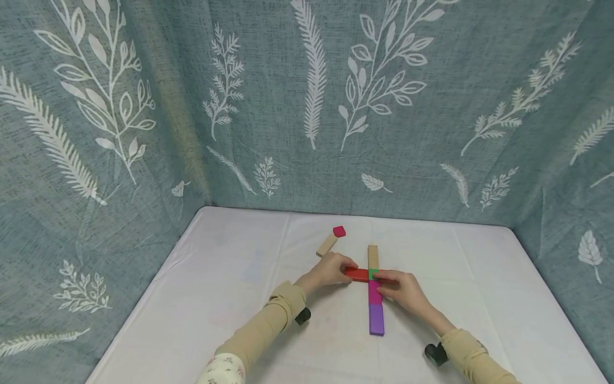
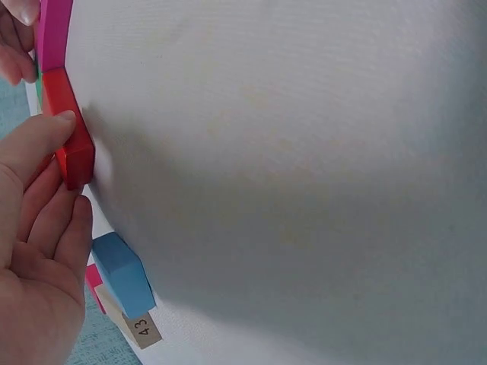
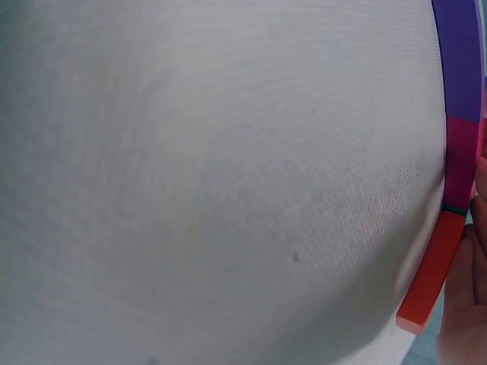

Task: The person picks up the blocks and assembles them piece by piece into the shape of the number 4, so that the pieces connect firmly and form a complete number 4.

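A flat cross of coloured blocks lies on the white table. Its column has a natural wood block (image 1: 373,257), a green block (image 1: 372,274), a magenta block (image 1: 375,292) and a purple block (image 1: 376,320). My left hand (image 1: 330,269) pinches the red block (image 2: 68,141) left of the green one, thumb on top. On the other side, my right hand (image 1: 405,290) lays fairly straight fingers over the green block and the orange-red block (image 3: 435,266), its thumb at the magenta block's side. A blue block (image 2: 123,274) sits just beyond my left fingers, hidden in the head view.
Behind my left hand lie a loose wood block (image 1: 327,245), marked 43 in the left wrist view, and a small crimson block (image 1: 339,231). A blue-green curtain (image 1: 288,176) with white leaf prints hangs along the table's back and sides.
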`<state>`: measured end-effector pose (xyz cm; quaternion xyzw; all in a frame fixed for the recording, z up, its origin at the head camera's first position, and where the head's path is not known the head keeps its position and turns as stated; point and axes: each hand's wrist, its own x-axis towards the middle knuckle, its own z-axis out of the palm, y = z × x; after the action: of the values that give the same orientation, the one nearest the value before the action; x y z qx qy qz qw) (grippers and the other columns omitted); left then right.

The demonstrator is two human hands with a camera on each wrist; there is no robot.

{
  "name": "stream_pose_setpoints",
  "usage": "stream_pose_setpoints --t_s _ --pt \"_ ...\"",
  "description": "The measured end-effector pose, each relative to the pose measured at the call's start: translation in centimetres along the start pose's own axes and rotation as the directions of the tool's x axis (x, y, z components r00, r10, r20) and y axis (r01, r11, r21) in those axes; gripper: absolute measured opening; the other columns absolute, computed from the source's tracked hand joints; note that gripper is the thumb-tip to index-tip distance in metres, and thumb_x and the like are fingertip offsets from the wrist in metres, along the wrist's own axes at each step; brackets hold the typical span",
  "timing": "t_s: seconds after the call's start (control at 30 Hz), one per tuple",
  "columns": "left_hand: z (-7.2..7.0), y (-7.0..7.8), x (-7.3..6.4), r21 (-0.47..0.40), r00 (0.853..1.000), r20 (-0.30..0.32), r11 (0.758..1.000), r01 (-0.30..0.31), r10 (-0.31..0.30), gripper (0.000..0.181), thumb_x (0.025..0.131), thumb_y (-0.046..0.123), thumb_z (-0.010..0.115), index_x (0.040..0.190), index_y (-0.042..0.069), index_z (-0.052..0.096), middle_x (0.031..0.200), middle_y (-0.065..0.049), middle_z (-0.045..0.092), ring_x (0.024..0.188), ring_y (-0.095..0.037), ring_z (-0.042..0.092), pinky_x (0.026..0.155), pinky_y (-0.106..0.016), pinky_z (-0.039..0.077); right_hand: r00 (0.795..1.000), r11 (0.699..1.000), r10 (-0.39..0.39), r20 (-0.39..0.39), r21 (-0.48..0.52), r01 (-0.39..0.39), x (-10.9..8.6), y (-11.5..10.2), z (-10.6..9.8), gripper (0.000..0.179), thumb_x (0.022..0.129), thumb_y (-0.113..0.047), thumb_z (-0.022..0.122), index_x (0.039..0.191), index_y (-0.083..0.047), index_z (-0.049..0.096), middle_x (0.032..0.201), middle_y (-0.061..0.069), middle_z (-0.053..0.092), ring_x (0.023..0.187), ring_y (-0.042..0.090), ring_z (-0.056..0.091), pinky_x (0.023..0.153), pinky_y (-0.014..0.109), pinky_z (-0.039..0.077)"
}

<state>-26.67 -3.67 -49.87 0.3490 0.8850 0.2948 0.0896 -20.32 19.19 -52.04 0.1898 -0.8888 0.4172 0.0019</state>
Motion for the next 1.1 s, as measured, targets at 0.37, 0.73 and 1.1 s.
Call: stream_pose_setpoints --t_s 0.37,0.73,1.1 --pt "0.3 0.4 0.0 0.021 0.999 -0.024 0.999 0.033 -0.032 0.031 0.078 0.009 0.075 0.108 0.004 0.071 0.101 -0.005 0.073 0.094 -0.015 0.065 0.084 -0.023 0.049 1.000 1.000 -0.014 0.012 0.009 0.014 0.0 -0.1 0.1 0.038 0.080 -0.004 0.072 0.117 -0.001 0.066 0.118 0.016 0.067 0.110 0.032 0.063 0.090 0.040 0.052" --pt "0.4 0.3 0.0 -0.076 0.996 -0.039 0.994 0.078 -0.081 0.036 0.079 0.012 0.076 0.113 0.003 0.068 0.110 -0.007 0.071 0.109 -0.018 0.064 0.094 -0.026 0.049 1.000 1.000 -0.010 0.006 -0.005 0.010 -0.1 -0.2 0.2 0.037 0.080 -0.003 0.073 0.116 -0.002 0.066 0.117 0.016 0.067 0.110 0.032 0.062 0.091 0.040 0.052" --pt "-0.9 0.5 -0.2 -0.274 0.994 -0.037 0.957 0.091 -0.105 0.037 0.085 0.011 0.070 0.119 -0.001 0.063 0.122 -0.012 0.066 0.120 -0.026 0.058 0.102 -0.038 0.045 1.000 1.000 -0.004 0.003 -0.007 0.004 0.0 -0.1 -0.1 0.036 0.080 -0.004 0.073 0.116 -0.002 0.067 0.117 0.015 0.067 0.110 0.032 0.062 0.091 0.041 0.051"
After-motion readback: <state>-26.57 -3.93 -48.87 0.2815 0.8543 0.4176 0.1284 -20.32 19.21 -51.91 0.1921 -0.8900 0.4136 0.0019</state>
